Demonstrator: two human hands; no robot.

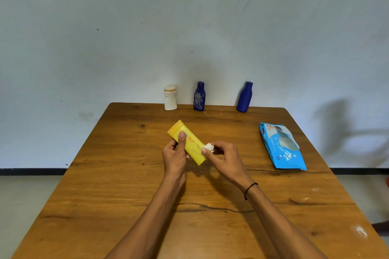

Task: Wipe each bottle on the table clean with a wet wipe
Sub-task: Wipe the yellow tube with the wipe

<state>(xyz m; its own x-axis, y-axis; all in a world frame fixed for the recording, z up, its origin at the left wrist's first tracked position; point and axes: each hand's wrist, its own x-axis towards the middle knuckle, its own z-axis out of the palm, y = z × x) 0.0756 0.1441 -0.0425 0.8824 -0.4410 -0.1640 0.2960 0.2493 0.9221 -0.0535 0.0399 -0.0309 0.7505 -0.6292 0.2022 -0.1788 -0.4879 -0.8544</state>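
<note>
My left hand (pixel 175 154) grips a yellow bottle (pixel 192 145) above the middle of the wooden table (pixel 126 174), thumb laid along its front, cap end tilted up and to the left. My right hand (pixel 223 156) pinches a crumpled white wet wipe (pixel 208 147) against the bottle's right side near its base. Three more bottles stand upright along the table's far edge: a white one (pixel 170 98), a dark blue one with white smears (pixel 199 96), and a plain dark blue one (pixel 244 97).
A blue pack of wet wipes (pixel 282 147) lies flat on the right side of the table. A pale wall rises directly behind the far edge. White specks and smudges mark the table's right front corner (pixel 361 231).
</note>
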